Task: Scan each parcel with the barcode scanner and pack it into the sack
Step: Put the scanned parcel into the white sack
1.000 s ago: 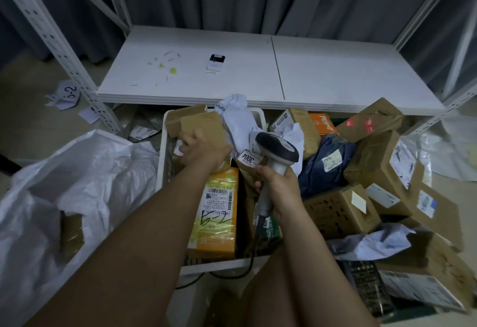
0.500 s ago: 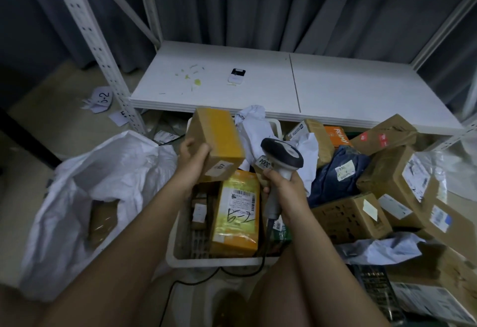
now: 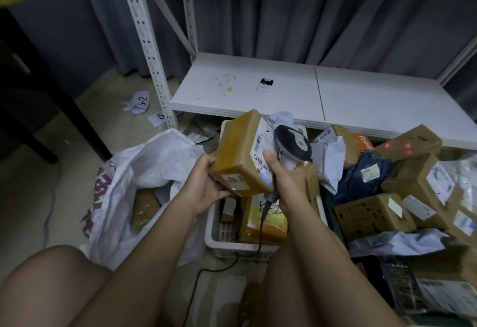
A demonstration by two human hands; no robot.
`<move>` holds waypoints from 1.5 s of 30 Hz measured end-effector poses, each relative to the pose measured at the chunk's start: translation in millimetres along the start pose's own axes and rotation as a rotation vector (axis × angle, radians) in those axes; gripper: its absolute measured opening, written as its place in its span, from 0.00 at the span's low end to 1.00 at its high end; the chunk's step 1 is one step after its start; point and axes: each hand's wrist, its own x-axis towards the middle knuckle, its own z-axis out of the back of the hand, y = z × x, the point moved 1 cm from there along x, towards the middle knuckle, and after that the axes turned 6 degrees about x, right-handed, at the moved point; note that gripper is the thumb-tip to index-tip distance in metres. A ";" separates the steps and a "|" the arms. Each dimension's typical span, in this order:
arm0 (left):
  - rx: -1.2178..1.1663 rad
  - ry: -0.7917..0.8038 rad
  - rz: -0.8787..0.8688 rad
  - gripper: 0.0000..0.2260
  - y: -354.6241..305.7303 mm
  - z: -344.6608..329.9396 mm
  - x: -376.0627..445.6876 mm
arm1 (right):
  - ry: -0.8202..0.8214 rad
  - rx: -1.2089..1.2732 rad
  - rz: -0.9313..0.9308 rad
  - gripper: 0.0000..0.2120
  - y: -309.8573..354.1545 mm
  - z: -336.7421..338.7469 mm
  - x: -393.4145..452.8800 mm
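one taped parcel (image 3: 240,151) in left hand (image 3: 206,187)'s grip, one scanner (image 3: 293,144) in right hand (image 3: 286,179)'s

Both bare forearms reach forward side by side; the left hand (image 3: 206,184) cups upward, the right hand (image 3: 286,179) curls closed, thumb raised.

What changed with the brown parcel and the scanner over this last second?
The left hand gripped the brown parcel in the white crate, lifted it out and turned its label toward the barcode scanner, which now sits right beside it. The right hand kept holding the scanner. The sack and the yellow parcel stayed put.
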 end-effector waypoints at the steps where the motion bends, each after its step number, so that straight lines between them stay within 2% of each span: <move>1: 0.041 -0.049 -0.039 0.19 -3.0 6.3 -1.5 | 0.000 -0.011 0.001 0.30 -0.8 -1.5 -2.5; 4: 0.175 -0.155 -0.111 0.24 -13.2 19.9 -10.8 | 0.040 -0.005 0.033 0.28 -4.7 -7.6 -11.7; 8: 0.396 -0.170 -0.073 0.15 -18.3 27.8 -30.9 | 0.058 -0.039 0.113 0.26 -18.9 -13.9 -29.6; 9: 0.459 -0.140 -0.048 0.17 -17.1 30.7 -35.2 | 0.063 -0.042 0.127 0.25 -21.9 -15.3 -34.6; 12: 0.573 -0.080 0.044 0.37 -13.2 43.5 -43.5 | 0.082 -0.101 0.136 0.20 -28.9 -20.6 -46.3; 13: 0.588 -0.082 0.057 0.39 -11.7 47.2 -46.0 | 0.091 -0.132 0.140 0.20 -29.7 -22.7 -49.1; 17: 0.581 -0.150 0.010 0.30 -9.5 53.3 -58.3 | 0.172 -0.174 0.179 0.15 -21.8 -29.5 -60.8; 19: 0.510 -0.202 -0.033 0.27 -9.6 55.8 -65.4 | 0.137 -0.163 0.172 0.11 -16.9 -29.6 -67.0; 23: 0.344 -0.271 -0.101 0.27 -13.4 63.6 -74.5 | 0.122 -0.198 0.161 0.14 -16.9 -26.8 -76.7; 28: 0.358 -0.287 -0.167 0.16 -25.0 70.1 -86.7 | 0.269 -0.282 0.260 0.14 -13.0 -26.7 -93.3; 31: 0.410 -0.280 -0.172 0.12 -34.3 75.8 -94.0 | 0.392 -0.436 0.323 0.14 -4.9 -21.4 -96.7; 34: 0.521 -0.251 -0.181 0.06 -43.8 75.7 -104.0 | 0.531 -0.753 0.389 0.14 8.3 -20.3 -98.4; 37: 0.622 -0.221 -0.192 0.15 -46.9 73.3 -109.6 | 0.581 -1.014 0.403 0.12 13.3 -21.5 -102.6; 39: 0.655 -0.233 -0.199 0.15 -46.8 72.9 -112.4 | 0.571 -1.075 0.398 0.08 9.2 -19.8 -106.5; 42: 0.692 -0.257 -0.221 0.17 -46.3 76.9 -110.4 | 0.550 -0.994 0.365 0.08 0.8 -15.2 -109.7; 45: 0.699 -0.260 -0.231 0.19 -46.0 81.2 -107.1 | 0.508 -0.917 0.339 0.13 -0.9 -14.3 -109.2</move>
